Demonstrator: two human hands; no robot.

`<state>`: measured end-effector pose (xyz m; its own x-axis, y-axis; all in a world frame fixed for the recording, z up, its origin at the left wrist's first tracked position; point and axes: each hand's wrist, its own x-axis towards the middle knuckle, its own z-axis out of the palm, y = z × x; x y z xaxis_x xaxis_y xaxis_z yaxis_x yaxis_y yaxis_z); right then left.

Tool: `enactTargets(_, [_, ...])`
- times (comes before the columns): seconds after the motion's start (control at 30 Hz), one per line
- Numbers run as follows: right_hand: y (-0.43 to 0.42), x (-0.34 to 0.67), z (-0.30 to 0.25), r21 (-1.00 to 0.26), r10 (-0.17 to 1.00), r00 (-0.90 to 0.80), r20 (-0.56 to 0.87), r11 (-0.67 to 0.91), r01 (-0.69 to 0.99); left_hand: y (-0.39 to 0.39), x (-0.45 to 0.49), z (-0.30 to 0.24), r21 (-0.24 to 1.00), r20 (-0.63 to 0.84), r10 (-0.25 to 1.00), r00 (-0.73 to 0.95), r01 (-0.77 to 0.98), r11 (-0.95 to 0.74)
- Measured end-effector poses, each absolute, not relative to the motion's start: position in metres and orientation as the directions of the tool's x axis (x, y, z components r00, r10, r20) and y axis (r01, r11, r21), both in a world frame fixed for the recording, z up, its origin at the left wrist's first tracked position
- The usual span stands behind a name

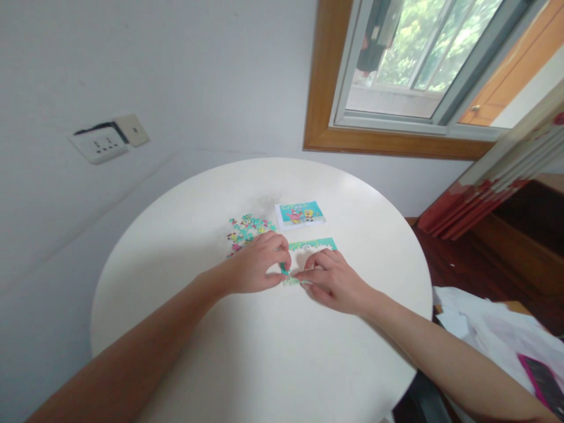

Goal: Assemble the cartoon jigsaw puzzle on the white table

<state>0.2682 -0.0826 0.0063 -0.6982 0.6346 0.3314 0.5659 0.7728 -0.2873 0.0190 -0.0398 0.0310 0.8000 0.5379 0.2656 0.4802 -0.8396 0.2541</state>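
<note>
The left hand (pixel 265 262) and the right hand (pixel 331 278) were close together, with their fingertips almost meeting at a corner of the puzzle (pixel 314 244). The fingers of both hands were bent and touched its edge, but I could not tell if either hand was pinching a piece or just pressing. The puzzle lay between the hands, partly under the fingers, and its blue-green top strip showed just past the right hand's knuckles. Just past the left hand, and a bit to its left, was a messy pile of loose pieces (pixel 247 228). Farther away than both hands lay a picture card (pixel 304 214) with a pink cartoon and a yellow one. All of it was on a round white table (pixel 264 358). Well past the right hand was a window (pixel 396 76), and well to the left hand's left was a wall socket (pixel 100 145)
</note>
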Motion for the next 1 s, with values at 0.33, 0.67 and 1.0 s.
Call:
enactTargets(0.33, [-0.0842,0.2674,0.0064,-0.231,0.614,-0.728,0.303,0.789,0.569,-0.0410,0.0188,0.0289,0.271,0.234,0.531,0.814,0.470,-0.840])
enactTargets(0.67, [-0.0850,0.2645,0.0069,-0.221,0.602,-0.739,0.303,0.798,0.560,-0.0408,0.0178,0.0262,0.264,0.214,0.537,0.816,0.480,-0.836])
enactTargets(1.0, [-0.0911,0.2595,0.0107,-0.030,0.527,-0.801,0.283,0.840,0.542,-0.0409,0.0165,0.0235,0.305,0.183,0.557,0.810,0.492,-0.815])
